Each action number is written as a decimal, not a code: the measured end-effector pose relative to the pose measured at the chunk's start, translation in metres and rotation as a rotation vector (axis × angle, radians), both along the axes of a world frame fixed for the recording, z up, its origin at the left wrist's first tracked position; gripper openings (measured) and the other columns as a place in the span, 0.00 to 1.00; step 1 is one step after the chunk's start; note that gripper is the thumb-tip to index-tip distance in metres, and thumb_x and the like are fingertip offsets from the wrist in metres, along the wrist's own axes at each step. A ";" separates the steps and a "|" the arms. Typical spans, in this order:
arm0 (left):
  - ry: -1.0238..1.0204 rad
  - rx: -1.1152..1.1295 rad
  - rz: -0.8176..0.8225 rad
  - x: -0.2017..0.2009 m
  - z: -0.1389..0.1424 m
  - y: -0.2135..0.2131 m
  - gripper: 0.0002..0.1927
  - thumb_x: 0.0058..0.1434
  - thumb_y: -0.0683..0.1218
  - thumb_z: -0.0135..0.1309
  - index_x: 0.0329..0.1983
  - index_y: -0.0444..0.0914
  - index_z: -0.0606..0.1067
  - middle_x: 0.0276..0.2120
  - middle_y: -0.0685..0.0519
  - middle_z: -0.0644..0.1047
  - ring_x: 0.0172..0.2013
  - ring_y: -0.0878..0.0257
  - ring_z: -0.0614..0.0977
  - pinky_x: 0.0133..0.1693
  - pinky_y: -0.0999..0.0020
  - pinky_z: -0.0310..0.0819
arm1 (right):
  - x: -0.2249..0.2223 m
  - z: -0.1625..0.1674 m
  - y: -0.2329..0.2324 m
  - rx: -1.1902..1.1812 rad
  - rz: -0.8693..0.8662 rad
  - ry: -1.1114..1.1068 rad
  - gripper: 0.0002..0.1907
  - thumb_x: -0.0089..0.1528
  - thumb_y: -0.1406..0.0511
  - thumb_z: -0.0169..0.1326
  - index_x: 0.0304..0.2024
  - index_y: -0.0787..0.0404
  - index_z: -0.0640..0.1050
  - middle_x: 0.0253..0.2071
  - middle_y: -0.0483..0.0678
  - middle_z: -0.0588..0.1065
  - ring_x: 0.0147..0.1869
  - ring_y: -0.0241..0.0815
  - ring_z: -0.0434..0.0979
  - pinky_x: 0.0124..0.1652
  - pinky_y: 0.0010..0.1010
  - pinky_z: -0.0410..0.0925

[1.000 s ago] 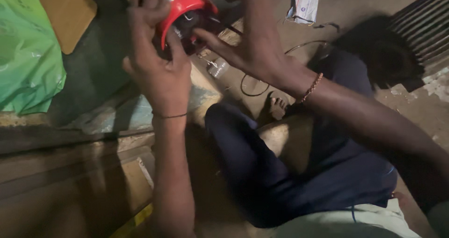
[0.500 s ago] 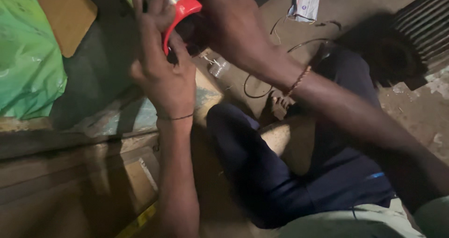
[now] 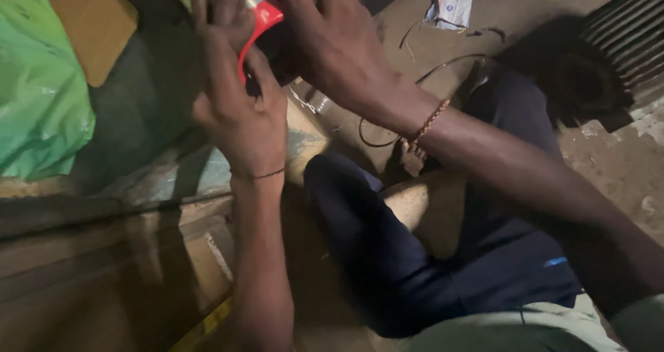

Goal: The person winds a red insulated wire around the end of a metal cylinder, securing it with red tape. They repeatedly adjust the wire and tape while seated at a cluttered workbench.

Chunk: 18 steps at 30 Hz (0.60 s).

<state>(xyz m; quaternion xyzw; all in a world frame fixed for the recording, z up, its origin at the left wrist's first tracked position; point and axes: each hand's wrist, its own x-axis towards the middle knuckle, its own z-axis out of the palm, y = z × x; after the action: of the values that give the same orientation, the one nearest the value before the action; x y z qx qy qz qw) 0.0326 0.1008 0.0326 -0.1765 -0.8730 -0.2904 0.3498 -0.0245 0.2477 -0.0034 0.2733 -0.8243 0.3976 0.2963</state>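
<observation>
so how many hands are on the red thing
2. The left hand grips the red-rimmed object from the left side, fingers up along its edge; the right hand covers it from the right. Most of the object is hidden.

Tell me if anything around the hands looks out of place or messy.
Loose dark wire lies in an untidy loop on the floor below the right hand, and a crumpled white packet lies beyond it. Both hands, the left hand included, grip a red-rimmed object; no damage on it can be made out.
</observation>
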 end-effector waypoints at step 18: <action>-0.119 0.153 0.077 0.003 -0.014 -0.009 0.23 0.75 0.32 0.54 0.70 0.41 0.66 0.69 0.50 0.71 0.68 0.56 0.78 0.65 0.69 0.78 | -0.003 0.009 0.010 -0.215 0.337 -0.151 0.35 0.61 0.69 0.67 0.67 0.56 0.67 0.62 0.54 0.69 0.60 0.52 0.78 0.53 0.38 0.78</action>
<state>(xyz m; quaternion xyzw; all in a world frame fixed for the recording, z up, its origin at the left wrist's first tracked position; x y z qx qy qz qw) 0.0355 0.0914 0.0181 -0.0981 -0.8737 -0.3524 0.3207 -0.0272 0.2580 0.0057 0.3438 -0.7396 0.5464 0.1905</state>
